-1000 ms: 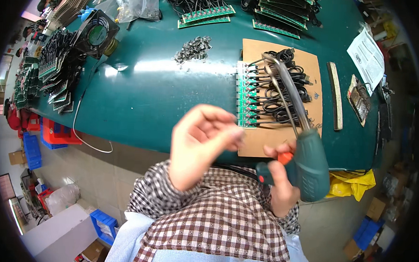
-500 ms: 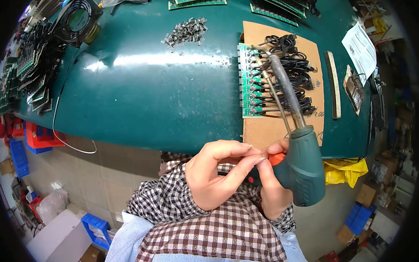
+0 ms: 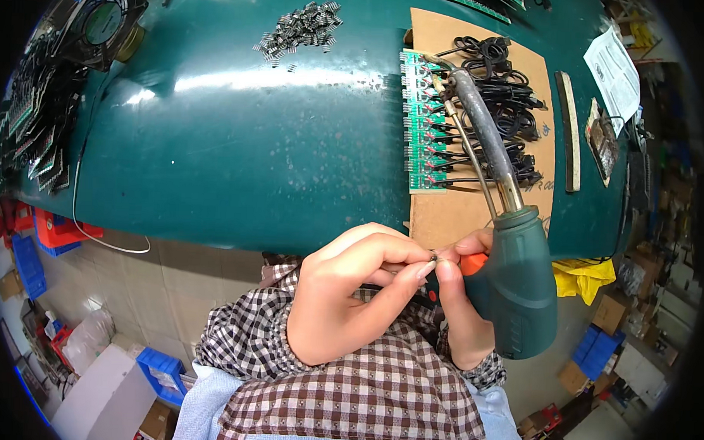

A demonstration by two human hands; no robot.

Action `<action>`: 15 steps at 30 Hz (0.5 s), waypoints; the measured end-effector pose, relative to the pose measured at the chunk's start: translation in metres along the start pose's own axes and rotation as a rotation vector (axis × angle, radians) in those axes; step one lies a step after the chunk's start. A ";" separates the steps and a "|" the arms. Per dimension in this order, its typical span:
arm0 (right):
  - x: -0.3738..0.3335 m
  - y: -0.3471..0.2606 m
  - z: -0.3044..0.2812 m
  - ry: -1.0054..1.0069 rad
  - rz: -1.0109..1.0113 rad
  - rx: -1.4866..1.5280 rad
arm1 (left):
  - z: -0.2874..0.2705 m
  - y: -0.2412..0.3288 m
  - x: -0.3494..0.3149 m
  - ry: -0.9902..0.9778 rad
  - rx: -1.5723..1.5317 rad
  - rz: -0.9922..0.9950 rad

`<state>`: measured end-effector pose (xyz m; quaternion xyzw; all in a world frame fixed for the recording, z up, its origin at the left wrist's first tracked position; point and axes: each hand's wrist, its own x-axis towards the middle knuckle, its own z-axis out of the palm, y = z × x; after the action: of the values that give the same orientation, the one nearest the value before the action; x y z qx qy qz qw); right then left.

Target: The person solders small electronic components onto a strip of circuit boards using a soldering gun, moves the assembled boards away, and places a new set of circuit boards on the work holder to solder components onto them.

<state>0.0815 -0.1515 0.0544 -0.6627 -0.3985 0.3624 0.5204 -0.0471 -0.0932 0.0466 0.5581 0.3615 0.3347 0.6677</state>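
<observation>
A green soldering gun (image 3: 524, 284) with an orange trigger is gripped in my right hand (image 3: 466, 325). Its metal tip and thin feed tube reach up over a green circuit board strip (image 3: 427, 137) with black cables attached. My left hand (image 3: 345, 293) is closed in a pinch, its thumb and forefinger meeting my right thumb in front of the trigger. Between those fingertips shows a small dark piece (image 3: 433, 258), too small to name. The board lies on brown cardboard (image 3: 445, 219), its coiled black cables (image 3: 504, 93) to the right.
A pile of small pin connectors (image 3: 304, 28) lies on the green table (image 3: 253, 154). Further left are stacked boards with cables (image 3: 41, 120) and a black fan (image 3: 103, 23). A pale bar (image 3: 569, 131) and a paper sheet (image 3: 615, 70) lie at the right.
The view has shifted, so the table things sit slightly higher in it. Both hands stay together at the table's front edge, and a small dark piece now shows between the fingertips.
</observation>
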 end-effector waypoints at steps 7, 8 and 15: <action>-0.012 -0.007 -0.008 0.110 0.076 0.345 | -0.006 -0.014 0.016 0.199 -0.021 -0.094; -0.017 -0.003 -0.019 0.081 0.136 0.164 | -0.006 -0.019 0.024 0.252 -0.066 -0.165; -0.037 0.014 -0.043 0.087 0.087 0.172 | -0.009 -0.034 0.044 0.179 -0.173 -0.343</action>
<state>0.1065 -0.2043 0.0519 -0.6472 -0.3139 0.3884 0.5760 -0.0310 -0.0568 0.0070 0.3971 0.4790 0.2939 0.7256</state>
